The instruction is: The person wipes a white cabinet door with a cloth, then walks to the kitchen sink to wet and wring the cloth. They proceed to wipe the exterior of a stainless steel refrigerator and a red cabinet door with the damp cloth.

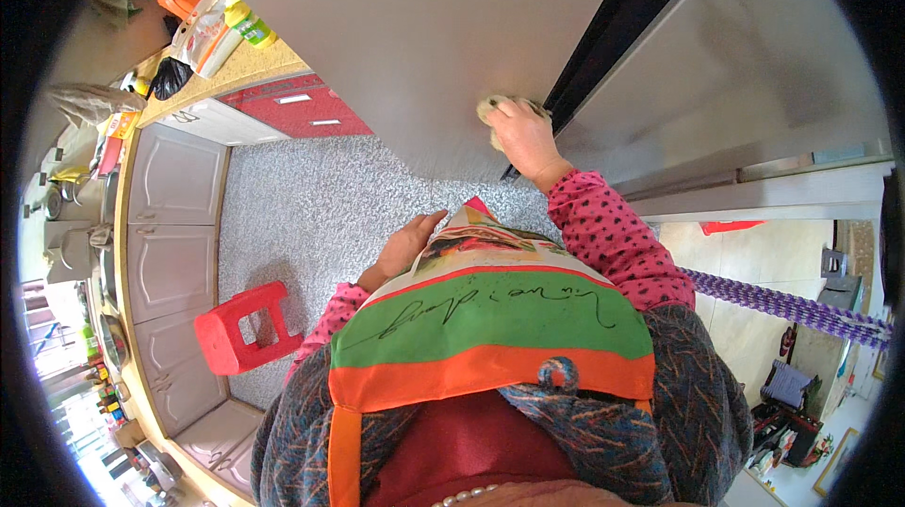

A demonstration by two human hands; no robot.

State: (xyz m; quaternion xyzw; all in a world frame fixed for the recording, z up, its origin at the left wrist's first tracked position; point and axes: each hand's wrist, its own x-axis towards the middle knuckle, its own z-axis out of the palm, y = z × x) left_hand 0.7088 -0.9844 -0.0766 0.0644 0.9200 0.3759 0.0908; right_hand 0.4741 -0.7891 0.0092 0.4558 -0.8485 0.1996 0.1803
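Observation:
My right hand [528, 142] presses a bunched, yellowish-beige cloth [489, 110] against a large smooth grey door panel [415, 45]. Its fingers are curled over the cloth, close to the dark gap [603, 31] that separates this panel from a second grey panel [726, 73] on the right. The panels look like refrigerator doors. Lower down and to the left, my left hand [407, 248] hangs beside the green, orange and white apron [490, 318] with its fingers stretched out and nothing in them. Pink sleeves with dark dots cover both forearms.
A red plastic stool [215, 337] stands on the speckled grey floor [311, 196] to the left. Pale cabinets [170, 177] and red drawers [283, 106] line that side, under a counter with a yellow-green bottle [250, 24] and bags. At right, a purple braided strand [792, 304] crosses a doorway.

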